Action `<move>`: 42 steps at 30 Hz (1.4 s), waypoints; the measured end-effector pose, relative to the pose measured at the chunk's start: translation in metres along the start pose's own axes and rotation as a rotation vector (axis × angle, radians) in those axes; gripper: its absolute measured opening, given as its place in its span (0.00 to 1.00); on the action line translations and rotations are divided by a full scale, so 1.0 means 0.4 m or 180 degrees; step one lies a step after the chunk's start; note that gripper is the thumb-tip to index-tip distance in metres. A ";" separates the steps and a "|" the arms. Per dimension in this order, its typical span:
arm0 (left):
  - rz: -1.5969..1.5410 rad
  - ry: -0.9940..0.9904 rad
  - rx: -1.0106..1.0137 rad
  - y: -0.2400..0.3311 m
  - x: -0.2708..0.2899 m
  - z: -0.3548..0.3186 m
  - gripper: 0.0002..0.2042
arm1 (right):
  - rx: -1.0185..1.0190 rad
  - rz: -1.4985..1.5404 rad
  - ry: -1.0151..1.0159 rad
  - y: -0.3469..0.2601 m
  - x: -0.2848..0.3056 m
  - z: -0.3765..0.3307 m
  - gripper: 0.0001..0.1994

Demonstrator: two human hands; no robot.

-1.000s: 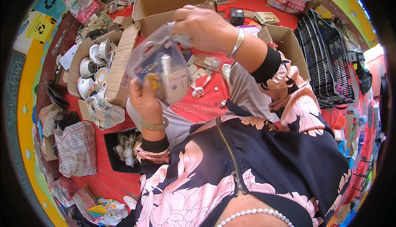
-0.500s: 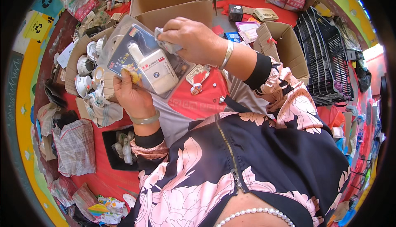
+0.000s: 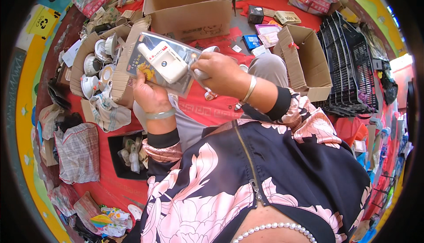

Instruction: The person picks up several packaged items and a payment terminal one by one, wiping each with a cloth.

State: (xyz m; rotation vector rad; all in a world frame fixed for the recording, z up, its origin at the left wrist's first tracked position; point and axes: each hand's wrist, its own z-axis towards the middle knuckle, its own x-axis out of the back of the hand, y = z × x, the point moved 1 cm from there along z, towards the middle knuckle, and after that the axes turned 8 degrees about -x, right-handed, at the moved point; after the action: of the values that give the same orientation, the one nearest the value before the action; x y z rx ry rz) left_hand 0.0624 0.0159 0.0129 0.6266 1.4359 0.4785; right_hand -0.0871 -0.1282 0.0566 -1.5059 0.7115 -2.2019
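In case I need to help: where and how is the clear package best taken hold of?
Probably pinch the package by its upper edge, coming from the far side. That rim looks thin and free, while the white device bulges in the middle, the left hand grips the lower left edge and the right hand holds a pale cloth at the right end.

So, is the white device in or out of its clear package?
In: the white device sits over the printed card inside the clear package, which the left hand holds.
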 end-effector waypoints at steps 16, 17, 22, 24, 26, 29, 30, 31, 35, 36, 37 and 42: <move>-0.0142 -0.0678 0.0103 -0.017 -0.130 -0.093 0.15 | 0.0520 0.0206 0.1295 0.007 -0.058 0.045 0.26; -0.0112 -0.0715 0.0027 -0.015 -0.131 -0.099 0.15 | 0.0528 0.0071 0.1412 -0.001 -0.056 0.039 0.26; -0.0102 -0.1066 0.0099 -0.028 -0.147 -0.138 0.11 | 0.0286 -0.0985 0.1669 -0.056 -0.016 0.047 0.24; -0.0154 -0.1066 0.0179 -0.051 -0.158 -0.175 0.12 | 0.0064 -0.0770 0.1767 -0.036 -0.009 0.075 0.23; -0.0265 -0.1104 0.0300 -0.072 -0.142 -0.203 0.12 | -0.0386 -0.0549 0.1637 -0.025 0.008 0.095 0.21; 0.0043 -0.1253 0.0248 -0.080 -0.117 -0.199 0.11 | -0.0735 0.0222 0.1400 0.026 0.020 0.119 0.21; 0.0038 -0.1202 0.0276 -0.076 -0.115 -0.195 0.11 | -0.0672 0.0312 0.1471 0.057 0.011 0.124 0.21; 0.0024 -0.1218 0.0240 -0.074 -0.103 -0.189 0.11 | -0.0863 0.0571 0.1371 0.098 0.008 0.128 0.21; -0.0013 -0.1179 0.0152 -0.029 -0.067 -0.147 0.10 | -0.1943 0.3459 0.0549 0.231 0.035 0.116 0.20; -0.0128 -0.1126 0.0165 -0.007 -0.064 -0.134 0.10 | -0.2154 0.4237 0.0168 0.211 0.052 0.101 0.19; -0.0241 -0.1073 0.0175 0.009 -0.058 -0.124 0.10 | -0.2225 0.4666 -0.0092 0.180 0.064 0.083 0.19; -0.0015 -0.1061 0.0195 -0.047 -0.051 -0.077 0.12 | -0.1804 0.4002 -0.0667 0.132 0.046 0.047 0.13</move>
State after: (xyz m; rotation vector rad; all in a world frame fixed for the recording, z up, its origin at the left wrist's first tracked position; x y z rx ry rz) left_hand 0.0289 -0.0083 0.0154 0.7157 1.1381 0.3099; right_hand -0.0747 -0.1845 0.0442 -0.9477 1.6814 -0.9086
